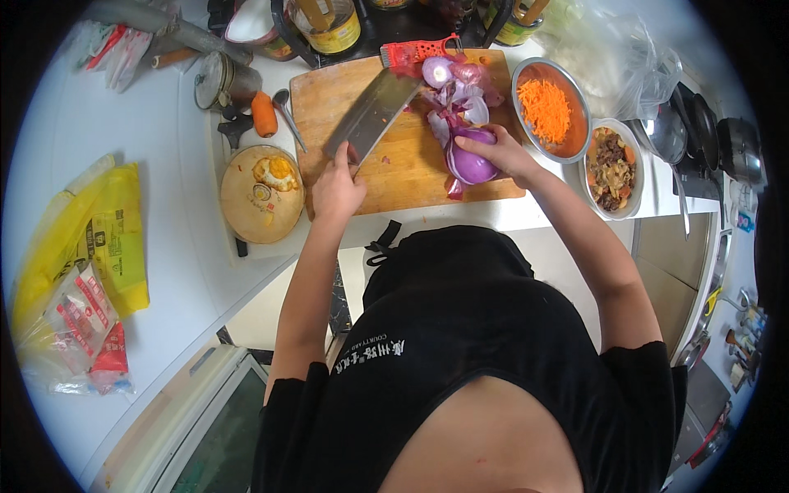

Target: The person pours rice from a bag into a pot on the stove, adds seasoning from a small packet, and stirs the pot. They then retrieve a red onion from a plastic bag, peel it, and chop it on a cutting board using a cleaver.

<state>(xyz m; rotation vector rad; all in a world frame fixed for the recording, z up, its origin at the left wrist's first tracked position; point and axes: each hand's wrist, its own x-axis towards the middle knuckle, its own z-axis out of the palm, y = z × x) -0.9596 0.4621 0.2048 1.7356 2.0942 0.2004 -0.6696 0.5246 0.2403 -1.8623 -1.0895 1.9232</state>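
My left hand (338, 191) is closed on a cleaver (376, 114), one finger lying along the heel of the blade; its handle is mostly hidden in the hand. The broad blade points away over a wooden cutting board (314, 98). Over the board's right part, my right hand (506, 154) grips a peeled purple onion (471, 163), thumb on top. Loose onion skins (459, 101) lie just beyond that onion, beside another onion (437, 72) showing a pale cut end. A red grater-peeler (419, 50) rests at the board's far edge.
Right of the board stand a metal bowl (523, 73) of shredded carrot and a white dish (639, 179) of cooked food. On the left are a carrot (264, 115), a spoon (290, 120) and a round wooden lid (246, 209). Cans (330, 37) line the back; a yellow bag (120, 228) lies far left.
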